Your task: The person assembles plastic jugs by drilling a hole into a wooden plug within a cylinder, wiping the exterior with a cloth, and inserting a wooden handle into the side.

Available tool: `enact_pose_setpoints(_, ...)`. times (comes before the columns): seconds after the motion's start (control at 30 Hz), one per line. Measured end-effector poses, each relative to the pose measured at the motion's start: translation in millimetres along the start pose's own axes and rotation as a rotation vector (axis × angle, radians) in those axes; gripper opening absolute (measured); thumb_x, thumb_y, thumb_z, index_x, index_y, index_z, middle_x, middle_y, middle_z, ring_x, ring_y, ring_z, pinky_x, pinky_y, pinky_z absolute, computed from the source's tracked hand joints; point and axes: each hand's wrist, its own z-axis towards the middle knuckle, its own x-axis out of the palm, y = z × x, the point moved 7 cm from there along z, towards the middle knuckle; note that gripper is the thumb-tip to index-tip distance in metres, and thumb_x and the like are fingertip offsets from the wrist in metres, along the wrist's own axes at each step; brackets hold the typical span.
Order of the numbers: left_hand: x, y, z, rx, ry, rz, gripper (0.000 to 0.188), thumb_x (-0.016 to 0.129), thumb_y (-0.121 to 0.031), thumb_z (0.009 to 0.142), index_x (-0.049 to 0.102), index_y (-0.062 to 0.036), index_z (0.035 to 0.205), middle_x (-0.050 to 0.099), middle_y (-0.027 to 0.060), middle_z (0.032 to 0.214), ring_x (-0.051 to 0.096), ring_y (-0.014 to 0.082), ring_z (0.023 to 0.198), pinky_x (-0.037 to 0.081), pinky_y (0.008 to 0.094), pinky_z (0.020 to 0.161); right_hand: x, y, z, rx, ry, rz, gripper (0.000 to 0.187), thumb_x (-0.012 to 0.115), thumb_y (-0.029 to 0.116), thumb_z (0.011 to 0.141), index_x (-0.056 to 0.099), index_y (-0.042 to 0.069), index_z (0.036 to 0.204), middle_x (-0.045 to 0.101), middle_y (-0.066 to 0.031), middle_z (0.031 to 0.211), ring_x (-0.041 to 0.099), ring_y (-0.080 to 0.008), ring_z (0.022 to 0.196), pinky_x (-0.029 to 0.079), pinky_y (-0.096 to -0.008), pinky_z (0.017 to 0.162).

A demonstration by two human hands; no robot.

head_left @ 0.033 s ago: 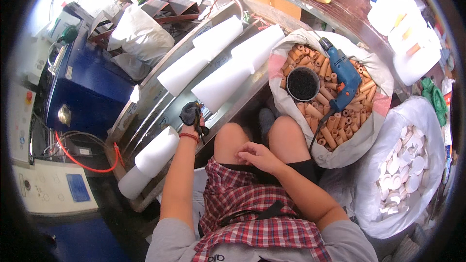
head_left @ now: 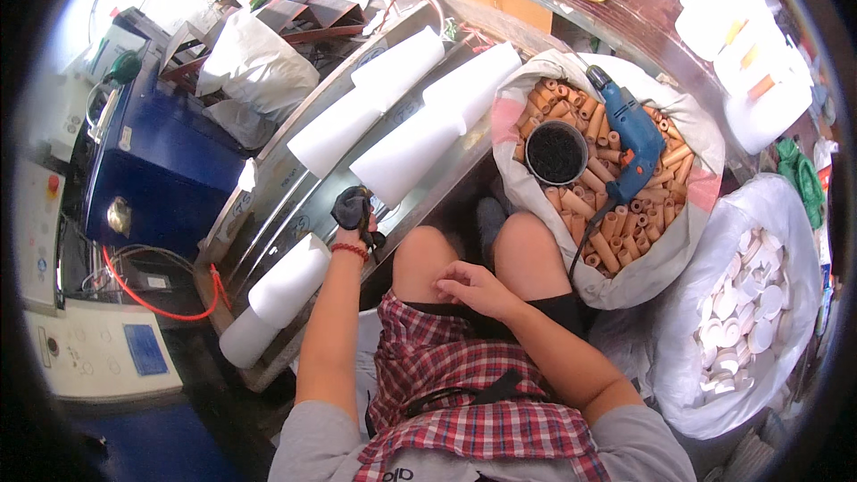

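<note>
Nothing has visibly changed between the two pictures. Your left hand [head_left: 355,214], dark-covered, is at the same spot by the metal frame [head_left: 268,214]. Your right hand [head_left: 473,290] lies on your thigh exactly as before. The white rolls [head_left: 402,156], the sacks and the blue drill [head_left: 636,138] have not shifted either.

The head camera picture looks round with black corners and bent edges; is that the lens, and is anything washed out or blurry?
In the head view the fisheye lens bends the metal trough toward the rim and blacks out the corners; the white containers at upper right are glared nearly blank; the left hand and right hand are sharp; the rim softens.
</note>
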Motion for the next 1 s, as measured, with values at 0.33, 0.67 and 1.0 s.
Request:
enact_pose_setpoints(0.33,42,-20,0,0.425,-0.278,0.465,0.020,0.051,0.002,0.083,0.062,-0.0002,0.099,0.064,0.0071,0.095,0.061,0.0170,0.084,0.050,0.0295,0.075,1,7,2,-0.011,0.031,-0.061,0.018,0.058,0.014,0.088,0.060,-0.001,0.097,0.064,-0.0063,0.086,0.060,-0.0123,0.080,0.049,-0.0261,0.073)
enact_pose_setpoints(0.67,57,-21,0,0.419,-0.367,0.574,0.015,0.054,-0.004,0.086,0.062,0.0032,0.097,0.064,0.0084,0.086,0.060,0.0159,0.076,0.049,0.0290,0.067,1,8,2,-0.036,0.049,-0.073,0.017,0.058,0.014,0.088,0.060,-0.001,0.097,0.064,-0.0049,0.085,0.059,-0.0103,0.079,0.048,-0.0254,0.072)
enact_pose_setpoints(1.0,52,-18,-4,0.346,-0.351,0.658,0.016,0.053,-0.005,0.086,0.060,0.0040,0.098,0.063,0.0087,0.088,0.059,0.0158,0.076,0.049,0.0301,0.066,2,5,2,-0.025,0.047,-0.073,0.017,0.058,0.014,0.088,0.061,-0.001,0.096,0.064,-0.0050,0.083,0.058,-0.0100,0.077,0.048,-0.0253,0.070)
